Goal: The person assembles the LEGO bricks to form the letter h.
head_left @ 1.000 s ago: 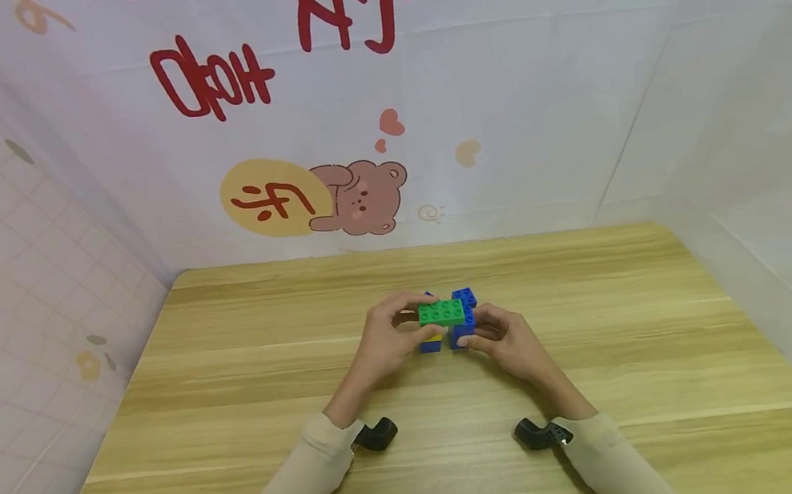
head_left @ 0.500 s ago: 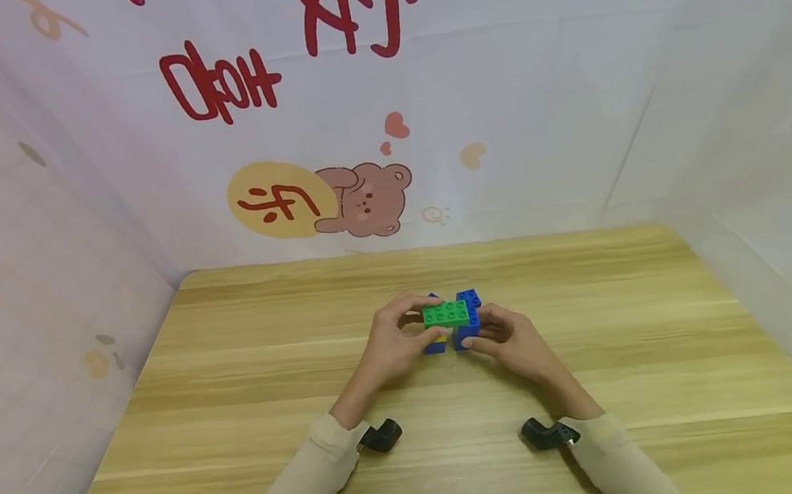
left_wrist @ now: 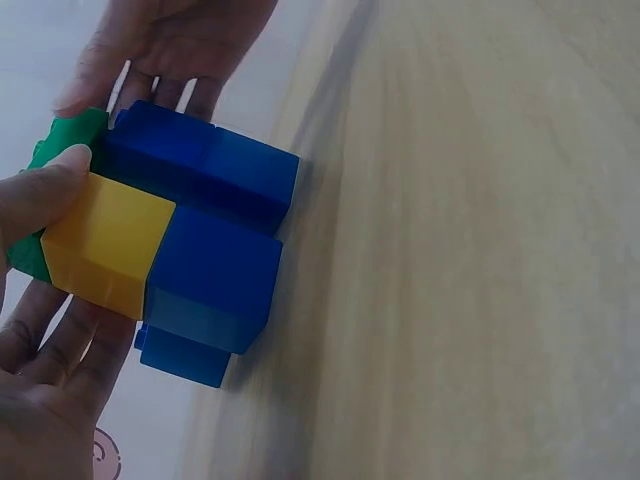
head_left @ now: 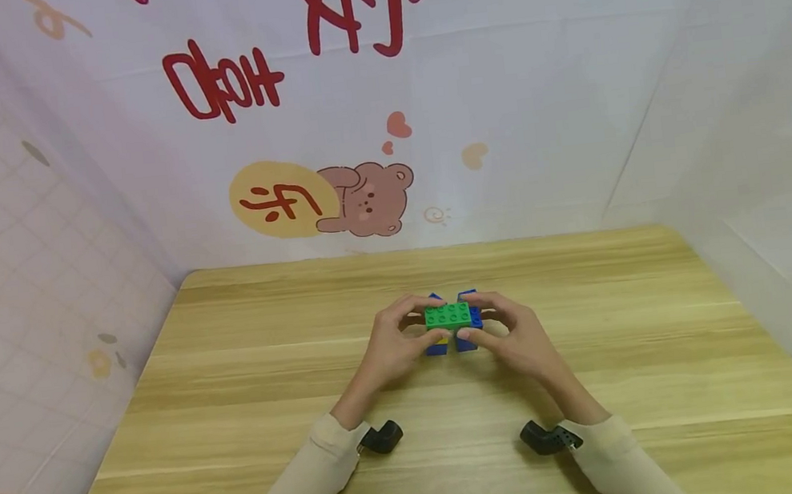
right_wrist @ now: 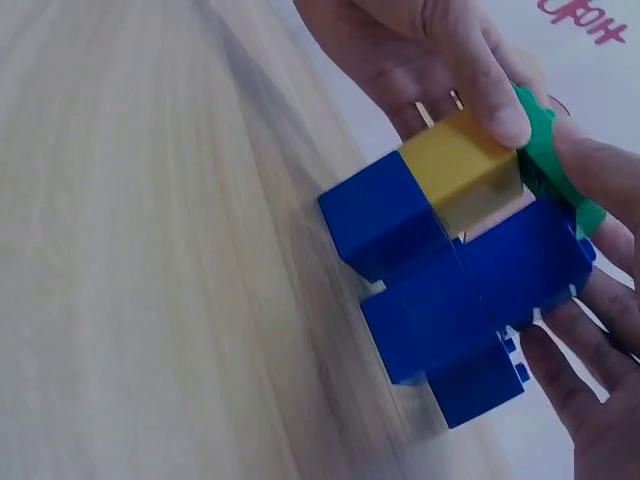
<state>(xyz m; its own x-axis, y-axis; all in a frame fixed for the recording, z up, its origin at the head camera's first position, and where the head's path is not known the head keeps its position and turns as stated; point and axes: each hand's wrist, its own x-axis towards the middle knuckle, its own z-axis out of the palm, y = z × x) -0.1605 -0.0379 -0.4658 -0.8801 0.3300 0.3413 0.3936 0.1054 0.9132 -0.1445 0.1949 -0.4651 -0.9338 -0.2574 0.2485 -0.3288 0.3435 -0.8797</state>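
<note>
A green toy building brick with studs on top lies across two short stacks of bricks. The left stack has a yellow brick above a blue brick; the right stack is made of blue bricks. Lower blue pieces jut out at the far side. My left hand pinches the left end of the green brick, its thumb overlapping the yellow one's edge. Thumb in front and fingers behind, my right hand grips the right end. Whether the green brick is fully seated I cannot tell.
The stacks stand on a wood-grain table, toward its far half. Behind it hangs a white cloth with red characters and a printed bear. Black wrist mounts sit at both cuffs.
My right hand has shifted from the side of the blue stack up to the right end of the green brick. My left hand keeps its hold; the view has shifted slightly.
</note>
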